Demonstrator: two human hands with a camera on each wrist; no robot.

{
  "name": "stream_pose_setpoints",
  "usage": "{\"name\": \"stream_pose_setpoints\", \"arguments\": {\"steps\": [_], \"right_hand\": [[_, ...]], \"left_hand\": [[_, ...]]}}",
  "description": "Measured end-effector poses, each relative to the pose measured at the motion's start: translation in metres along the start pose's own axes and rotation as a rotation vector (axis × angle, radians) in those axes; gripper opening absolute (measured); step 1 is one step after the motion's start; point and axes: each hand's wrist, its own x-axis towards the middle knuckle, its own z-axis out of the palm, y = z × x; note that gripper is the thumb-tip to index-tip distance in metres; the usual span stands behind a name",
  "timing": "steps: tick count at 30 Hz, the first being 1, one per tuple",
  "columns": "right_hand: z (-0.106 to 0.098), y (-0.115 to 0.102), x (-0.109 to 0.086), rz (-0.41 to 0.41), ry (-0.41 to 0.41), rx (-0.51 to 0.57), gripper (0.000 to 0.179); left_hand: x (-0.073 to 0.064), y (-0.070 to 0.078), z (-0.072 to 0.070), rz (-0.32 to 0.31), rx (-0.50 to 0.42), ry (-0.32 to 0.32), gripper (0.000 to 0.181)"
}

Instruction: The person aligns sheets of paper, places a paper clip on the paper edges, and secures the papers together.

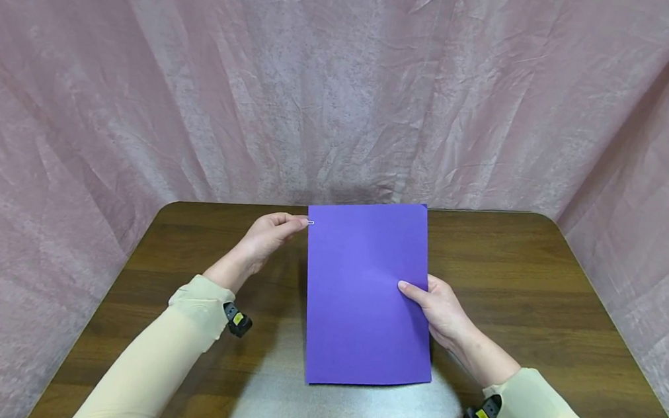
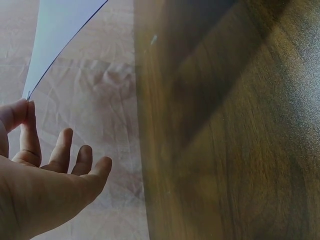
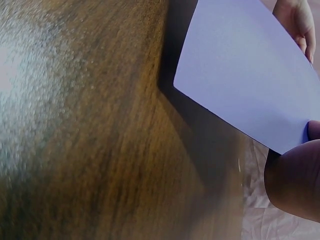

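Note:
A purple sheet of paper (image 1: 362, 304) is held up over the table, tilted toward me. My right hand (image 1: 445, 313) grips its right edge, with the thumb on the front face and the other fingers hidden behind. At the upper left edge, a small white paper clip (image 1: 311, 222) sits on the paper. My left hand (image 1: 269, 235) pinches the clip's outer end between thumb and index finger. In the left wrist view, the clip (image 2: 29, 95) straddles the edge of the paper (image 2: 55, 35), and the other three fingers are spread loosely apart.
Under the paper lies a brown wood-grain table (image 1: 190, 356) with rounded far corners. Pink curtains (image 1: 345, 90) hang behind it and along both sides. Each sleeve carries a small black wrist camera (image 1: 237, 320) at the cuff.

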Motion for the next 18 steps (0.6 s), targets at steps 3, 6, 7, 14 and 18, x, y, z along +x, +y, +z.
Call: {"name": "stream_pose_setpoints", "arguments": {"steps": [3,6,7,14,18], "right_hand": [[-0.0002,-0.0005,-0.0006,-0.004,-0.005,0.0,0.016],[0.0,-0.001,-0.0011,-0.002,-0.003,-0.001,0.02],[0.0002,-0.0011,-0.0013,0.003,0.001,-0.001,0.021],[0.0002,-0.0015,-0.0023,0.008,-0.001,-0.005,0.024],[0.0,-0.0006,-0.0019,0.006,0.0,-0.008,0.026]], "left_hand": [[-0.0006,0.001,0.0002,0.002,-0.006,-0.004,0.03],[-0.0008,0.0016,0.0001,0.001,-0.011,-0.007,0.03],[-0.0009,0.0018,0.0001,0.001,-0.013,-0.008,0.03],[-0.0005,0.0023,0.001,-0.007,-0.019,-0.004,0.025],[0.0,0.0016,0.0007,-0.009,-0.016,-0.006,0.021]]}}
